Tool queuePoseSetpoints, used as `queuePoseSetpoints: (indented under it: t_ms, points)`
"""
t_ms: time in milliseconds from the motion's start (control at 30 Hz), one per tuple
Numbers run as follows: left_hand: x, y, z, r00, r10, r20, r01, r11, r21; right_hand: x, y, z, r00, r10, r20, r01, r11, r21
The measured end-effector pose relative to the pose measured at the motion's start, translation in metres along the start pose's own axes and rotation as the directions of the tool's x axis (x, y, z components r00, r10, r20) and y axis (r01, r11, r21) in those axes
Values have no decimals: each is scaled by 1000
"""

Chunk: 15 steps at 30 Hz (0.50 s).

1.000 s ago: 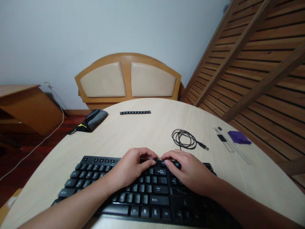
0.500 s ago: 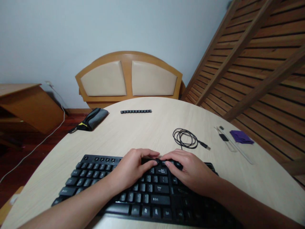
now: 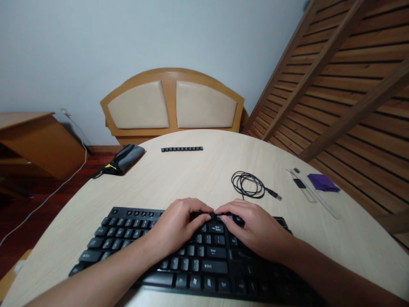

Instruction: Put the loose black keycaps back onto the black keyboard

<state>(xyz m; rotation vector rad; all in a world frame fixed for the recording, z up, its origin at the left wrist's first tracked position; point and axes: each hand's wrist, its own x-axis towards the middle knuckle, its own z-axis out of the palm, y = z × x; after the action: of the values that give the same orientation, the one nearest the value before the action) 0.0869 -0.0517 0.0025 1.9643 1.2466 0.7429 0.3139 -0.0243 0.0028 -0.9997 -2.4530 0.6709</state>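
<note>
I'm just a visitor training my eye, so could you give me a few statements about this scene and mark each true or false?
1. The left hand touches the keyboard. True.
2. The right hand holds the purple cloth. False: that hand is at the keyboard; the cloth lies apart on the table.
3. A row of black keycaps lies beyond the keyboard. True.
4. The black cable is stretched out straight. False: it is mostly coiled.
</note>
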Motion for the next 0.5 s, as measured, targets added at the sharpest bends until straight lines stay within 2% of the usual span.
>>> queuePoseSetpoints:
  t_ms: [500]
  points:
    - [-5,2,3,990,138,1,-136,976,169,0,2,2,1000,-2,-12,2,1000,14]
